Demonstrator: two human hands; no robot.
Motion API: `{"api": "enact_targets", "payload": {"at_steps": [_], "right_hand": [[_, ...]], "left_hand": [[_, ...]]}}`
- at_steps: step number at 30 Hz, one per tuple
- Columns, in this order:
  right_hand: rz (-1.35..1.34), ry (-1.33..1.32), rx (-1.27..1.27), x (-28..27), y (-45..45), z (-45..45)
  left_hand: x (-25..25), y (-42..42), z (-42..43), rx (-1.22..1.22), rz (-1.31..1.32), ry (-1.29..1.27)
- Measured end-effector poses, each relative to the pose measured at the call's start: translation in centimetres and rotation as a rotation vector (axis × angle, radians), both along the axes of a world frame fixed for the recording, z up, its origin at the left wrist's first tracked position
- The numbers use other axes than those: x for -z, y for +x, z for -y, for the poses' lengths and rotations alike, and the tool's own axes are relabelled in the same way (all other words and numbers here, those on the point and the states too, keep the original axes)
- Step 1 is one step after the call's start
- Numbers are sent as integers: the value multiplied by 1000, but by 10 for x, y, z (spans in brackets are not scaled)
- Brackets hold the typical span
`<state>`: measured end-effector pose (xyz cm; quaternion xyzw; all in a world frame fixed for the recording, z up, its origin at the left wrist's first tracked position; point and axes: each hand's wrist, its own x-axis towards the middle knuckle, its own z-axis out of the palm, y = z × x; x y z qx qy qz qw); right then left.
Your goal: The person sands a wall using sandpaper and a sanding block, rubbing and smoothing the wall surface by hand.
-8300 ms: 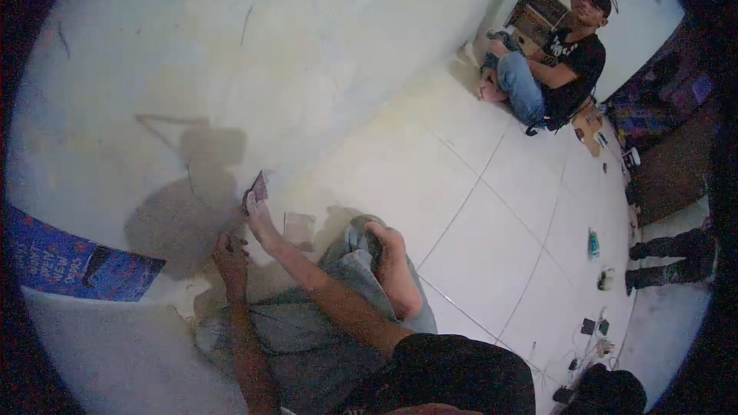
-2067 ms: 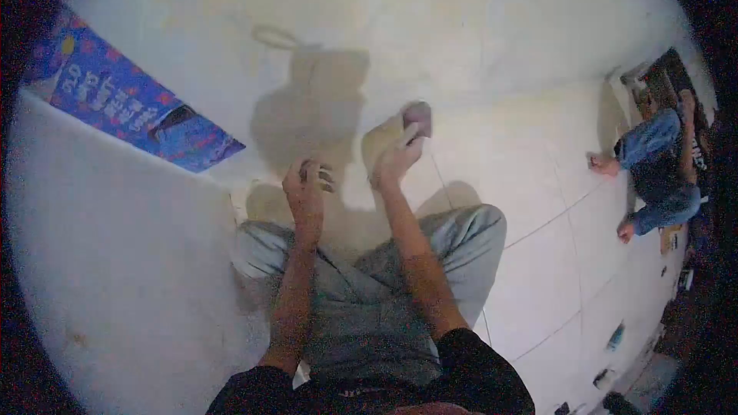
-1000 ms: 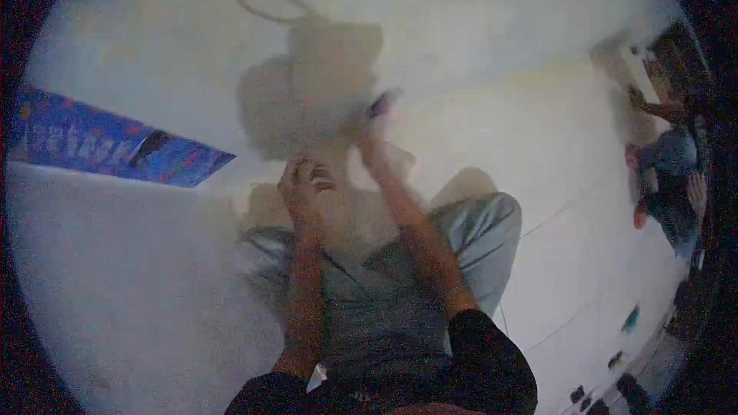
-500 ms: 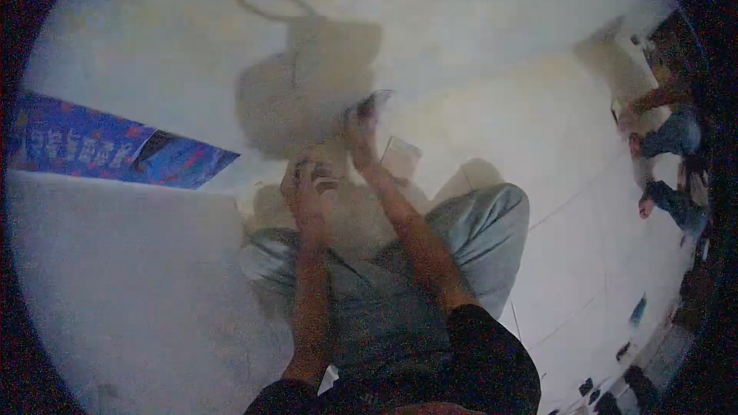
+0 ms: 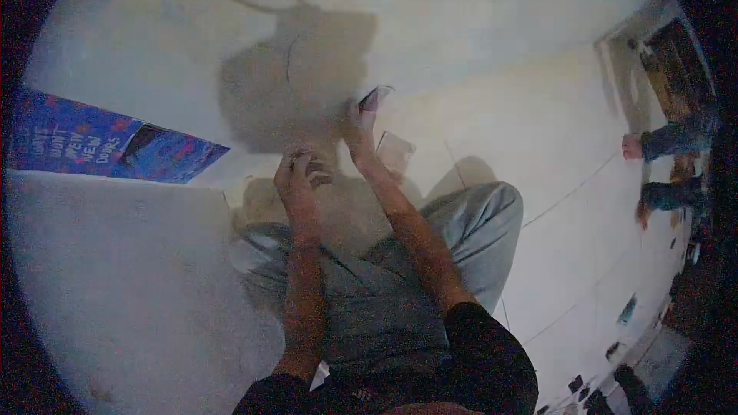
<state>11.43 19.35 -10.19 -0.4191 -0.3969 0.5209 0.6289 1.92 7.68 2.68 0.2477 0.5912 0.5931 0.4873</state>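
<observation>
My right hand [image 5: 360, 138] is closed on a thin, flat, card-like piece [image 5: 376, 97], dark with a pale edge, tilted up above the fingers. To its left and a little nearer to me, my left hand [image 5: 297, 175] has its fingers curled inward. What those fingers hold, if anything, is too dim to make out. A pale, flat rectangular piece [image 5: 396, 155] lies just right of my right wrist. Both hands are in front of my crossed legs in grey trousers [image 5: 480, 223], apart from each other.
A large shadow [image 5: 296, 77] falls over the pale floor [image 5: 461, 46] ahead. At left is a blue printed panel [image 5: 84, 138] with white lettering. Another person's legs [image 5: 669, 142] show at the far right, near a dark framed object [image 5: 665, 61]. Small items lie at lower right.
The whole view has shifted slightly. The card-like piece in my right hand shows more of its face. My left hand stays curled. The other person's legs at right have changed position.
</observation>
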Motion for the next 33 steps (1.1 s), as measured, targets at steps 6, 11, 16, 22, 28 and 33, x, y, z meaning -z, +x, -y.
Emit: {"api": "enact_targets", "payload": {"at_steps": [6, 11, 16, 22, 28, 33], "right_hand": [[523, 176, 507, 54, 23, -46], [-485, 42, 42, 4, 70, -37], [11, -30, 43, -29, 21, 8], [125, -95, 102, 2, 23, -26], [-253, -90, 27, 19, 53, -34], [213, -150, 219, -41, 27, -6]], "left_hand": [[-6, 3, -1, 35, 4, -11], [-2, 4, -2, 24, 0, 3], [-7, 7, -5, 45, 17, -40], [0, 3, -11, 37, -17, -37], [8, -7, -9, 36, 42, -20], [24, -11, -12, 90, -30, -19]]}}
